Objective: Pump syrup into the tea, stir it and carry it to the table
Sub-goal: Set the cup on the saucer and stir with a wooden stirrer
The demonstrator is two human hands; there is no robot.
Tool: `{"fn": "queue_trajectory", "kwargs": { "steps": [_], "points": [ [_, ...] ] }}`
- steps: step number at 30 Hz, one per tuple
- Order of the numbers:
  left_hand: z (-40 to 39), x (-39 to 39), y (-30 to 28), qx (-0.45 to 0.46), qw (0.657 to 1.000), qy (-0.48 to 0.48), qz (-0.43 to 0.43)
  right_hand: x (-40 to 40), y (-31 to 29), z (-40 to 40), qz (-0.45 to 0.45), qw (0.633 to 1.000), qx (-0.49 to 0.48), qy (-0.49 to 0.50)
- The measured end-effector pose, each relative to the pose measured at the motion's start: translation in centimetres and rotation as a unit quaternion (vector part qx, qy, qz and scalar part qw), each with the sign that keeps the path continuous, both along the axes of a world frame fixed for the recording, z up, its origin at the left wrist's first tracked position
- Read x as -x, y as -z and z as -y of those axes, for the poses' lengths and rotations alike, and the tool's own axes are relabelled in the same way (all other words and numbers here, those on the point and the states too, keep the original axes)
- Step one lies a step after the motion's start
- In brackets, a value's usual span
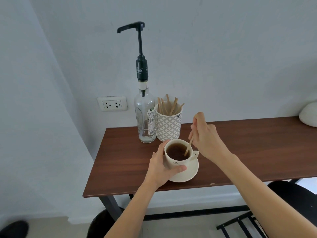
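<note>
A cream cup [176, 164] of dark tea [176, 152] stands on a cream saucer [190, 174] on the brown table [130, 162]. My left hand [161, 167] wraps around the cup's left and front side. My right hand [205, 136] pinches a wooden stir stick [188, 146] whose lower end dips into the tea. Behind the cup stands a clear glass syrup bottle [145, 117] with a tall black pump [137, 28], its spout pointing left.
A patterned holder [169, 126] with several wooden sticks stands right of the bottle. A wall socket [112, 103] is left of it. A white rounded object [308, 115] sits at the table's far right. Dark chair parts [295, 198] lie below.
</note>
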State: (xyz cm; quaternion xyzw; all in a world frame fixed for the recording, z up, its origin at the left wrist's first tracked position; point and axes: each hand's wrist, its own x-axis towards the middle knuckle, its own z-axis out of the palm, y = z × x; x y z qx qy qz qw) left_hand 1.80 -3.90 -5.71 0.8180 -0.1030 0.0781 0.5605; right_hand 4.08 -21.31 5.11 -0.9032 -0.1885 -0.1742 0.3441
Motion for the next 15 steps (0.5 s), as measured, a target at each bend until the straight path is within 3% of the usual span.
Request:
{"fn": "queue_trajectory", "kwargs": {
  "steps": [7,13,15],
  "points": [
    [0.0,0.0,0.1,-0.002,1.000,0.001,0.004,0.1,-0.2,-0.3,0.026,0.999,-0.022,-0.012],
    [0.1,-0.1,0.0,-0.001,1.000,-0.003,0.008,1.7,-2.8,1.6,0.156,0.981,-0.114,-0.004],
    [0.0,0.0,0.1,0.004,1.000,-0.004,0.005,2.1,-2.7,1.9,0.155,0.982,-0.106,-0.011]
  ]
}}
